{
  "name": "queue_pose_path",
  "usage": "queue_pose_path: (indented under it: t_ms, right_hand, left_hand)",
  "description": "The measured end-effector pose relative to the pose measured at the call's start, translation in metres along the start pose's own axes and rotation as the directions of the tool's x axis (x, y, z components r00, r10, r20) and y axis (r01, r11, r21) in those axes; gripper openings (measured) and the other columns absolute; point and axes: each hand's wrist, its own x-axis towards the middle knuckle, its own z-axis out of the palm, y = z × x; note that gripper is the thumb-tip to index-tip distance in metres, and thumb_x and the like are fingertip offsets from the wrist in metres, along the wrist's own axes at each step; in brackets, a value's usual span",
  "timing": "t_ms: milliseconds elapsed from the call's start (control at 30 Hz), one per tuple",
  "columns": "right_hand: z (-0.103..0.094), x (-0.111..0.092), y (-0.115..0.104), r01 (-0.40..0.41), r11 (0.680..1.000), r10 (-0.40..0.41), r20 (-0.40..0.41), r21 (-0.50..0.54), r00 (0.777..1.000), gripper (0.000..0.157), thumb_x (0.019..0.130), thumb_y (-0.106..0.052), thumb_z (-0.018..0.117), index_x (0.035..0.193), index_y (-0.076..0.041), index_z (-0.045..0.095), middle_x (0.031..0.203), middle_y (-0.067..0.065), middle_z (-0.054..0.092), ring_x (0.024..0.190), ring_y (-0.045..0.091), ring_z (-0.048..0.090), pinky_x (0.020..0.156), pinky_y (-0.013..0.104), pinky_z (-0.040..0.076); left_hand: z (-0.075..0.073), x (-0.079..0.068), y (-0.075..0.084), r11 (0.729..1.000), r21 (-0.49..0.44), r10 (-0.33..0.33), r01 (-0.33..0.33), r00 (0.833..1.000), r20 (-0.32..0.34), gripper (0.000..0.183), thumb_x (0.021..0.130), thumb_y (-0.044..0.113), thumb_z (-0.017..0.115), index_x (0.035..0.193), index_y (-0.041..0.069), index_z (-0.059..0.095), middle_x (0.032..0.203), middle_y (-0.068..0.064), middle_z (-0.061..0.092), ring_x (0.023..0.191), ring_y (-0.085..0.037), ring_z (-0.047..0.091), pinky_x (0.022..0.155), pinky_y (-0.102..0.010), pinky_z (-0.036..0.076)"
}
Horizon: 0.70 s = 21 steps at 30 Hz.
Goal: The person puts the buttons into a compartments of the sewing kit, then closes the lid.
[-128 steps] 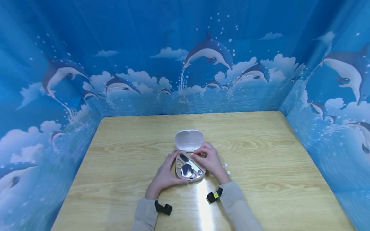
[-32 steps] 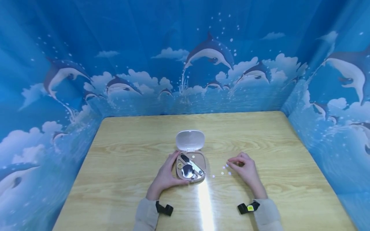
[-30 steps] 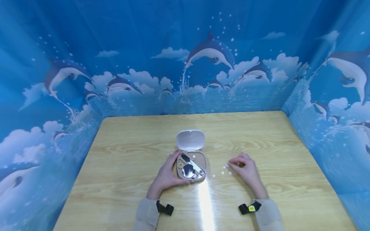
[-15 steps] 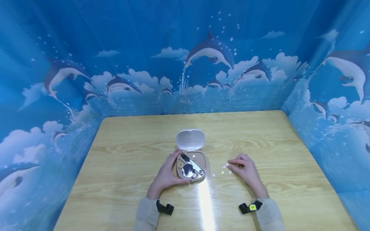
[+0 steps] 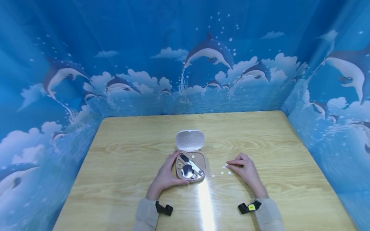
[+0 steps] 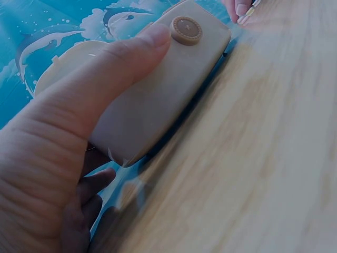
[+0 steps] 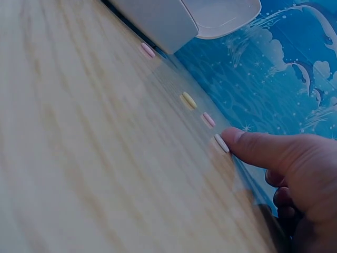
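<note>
The case (image 5: 200, 159) is held from 9 o'clock by the left hand (image 5: 165, 176), seemingly for steadiness. At its 3 o'clock, the right hand's (image 5: 245, 169) grip is narrowed at a white disc (image 7: 221, 143) on the tabletop (image 5: 130, 144); whether it is pinched cannot be told.

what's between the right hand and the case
Two pink button-like discs and a yellow one on the wooden tabletop, in the right wrist view.
</note>
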Motion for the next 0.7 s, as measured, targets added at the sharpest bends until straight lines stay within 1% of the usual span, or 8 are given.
queue_pose_path:
  t_ms: [167, 200, 433, 700]
  right_hand:
    - [0.0008, 0.0010, 0.0012, -0.009, 1.000, 0.009, 0.008, 0.007, 1.000, 0.015, 0.075, -0.009, 0.086, 0.088, -0.012, 0.080, 0.082, -0.005, 0.057, 0.079, 0.012, 0.048, 0.066, 0.023, 0.042]
    - [0.0010, 0.0012, 0.0015, -0.015, 1.000, 0.015, 0.011, 0.007, 1.000, 0.015, 0.075, -0.009, 0.086, 0.088, -0.013, 0.080, 0.082, -0.005, 0.057, 0.078, 0.012, 0.048, 0.066, 0.024, 0.042]
    - [0.0001, 0.0022, 0.0003, -0.061, 0.998, 0.061, 0.035, -0.001, 0.998, 0.013, 0.076, -0.012, 0.085, 0.088, -0.015, 0.080, 0.082, -0.005, 0.058, 0.079, 0.013, 0.050, 0.067, 0.023, 0.044]
    - [0.0027, 0.0022, 0.0023, -0.035, 0.999, 0.035, 0.011, 0.008, 0.999, 0.012, 0.075, -0.010, 0.087, 0.084, -0.014, 0.080, 0.078, -0.004, 0.059, 0.076, 0.011, 0.050, 0.064, 0.022, 0.043]
  left_hand:
    - [-0.0005, -0.0004, 0.0003, 1.000, 0.001, -0.006, 0.006, 1.000, 0.005, 0.129, 0.050, 0.055, 0.094, 0.157, 0.037, 0.023, 0.162, 0.001, 0.026, 0.149, -0.026, 0.021, 0.121, -0.050, 0.015]
    - [-0.0005, -0.0007, 0.0003, 1.000, 0.002, -0.004, 0.004, 1.000, 0.005, 0.129, 0.051, 0.055, 0.094, 0.157, 0.036, 0.023, 0.162, 0.000, 0.026, 0.149, -0.027, 0.021, 0.120, -0.051, 0.015]
    - [-0.0007, -0.0015, 0.0011, 0.999, -0.002, -0.041, 0.041, 0.999, 0.011, 0.130, 0.050, 0.053, 0.095, 0.156, 0.041, 0.022, 0.163, 0.004, 0.024, 0.149, -0.025, 0.019, 0.120, -0.051, 0.015]
    - [-0.0013, -0.0025, 0.0023, 0.998, 0.007, -0.059, 0.059, 0.998, 0.015, 0.130, 0.050, 0.054, 0.095, 0.156, 0.042, 0.021, 0.163, 0.004, 0.024, 0.149, -0.027, 0.018, 0.119, -0.053, 0.017]
